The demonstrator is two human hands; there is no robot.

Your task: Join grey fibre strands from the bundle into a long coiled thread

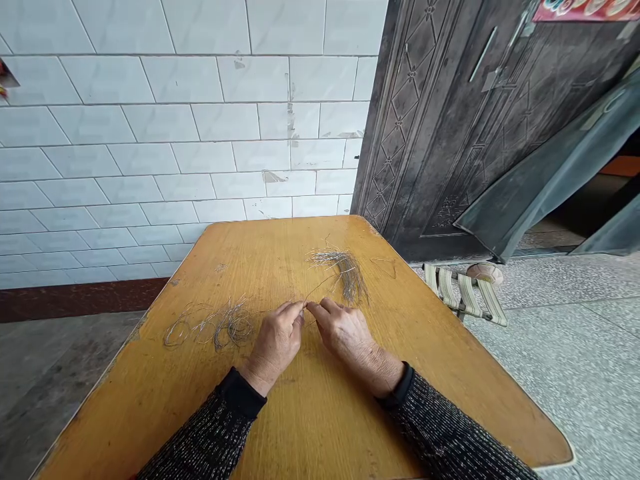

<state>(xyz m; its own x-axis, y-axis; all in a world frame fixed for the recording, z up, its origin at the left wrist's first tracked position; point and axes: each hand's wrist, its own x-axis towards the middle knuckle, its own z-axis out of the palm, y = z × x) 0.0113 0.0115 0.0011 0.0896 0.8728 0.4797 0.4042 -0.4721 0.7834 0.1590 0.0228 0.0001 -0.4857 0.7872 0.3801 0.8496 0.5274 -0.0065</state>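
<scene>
Over the middle of the wooden table (320,413), my left hand (280,337) and my right hand (345,330) meet at the fingertips. Both are closed in a pinch on a thin wire (316,288), which runs up and right from between them. Just beyond my right hand lies a bundle of cut wires (350,272), bent in a curve. To the left of my left hand sits a loose heap of wire loops (225,327). My fingers hide the part of the wire that they grip.
A single bent wire (385,263) lies near the table's right edge. White wall tiles (175,120) stand behind the table. On the right are a dark carved door (440,133), a grey-green curtain (555,180) and a low striped folding stool (467,293) on the floor.
</scene>
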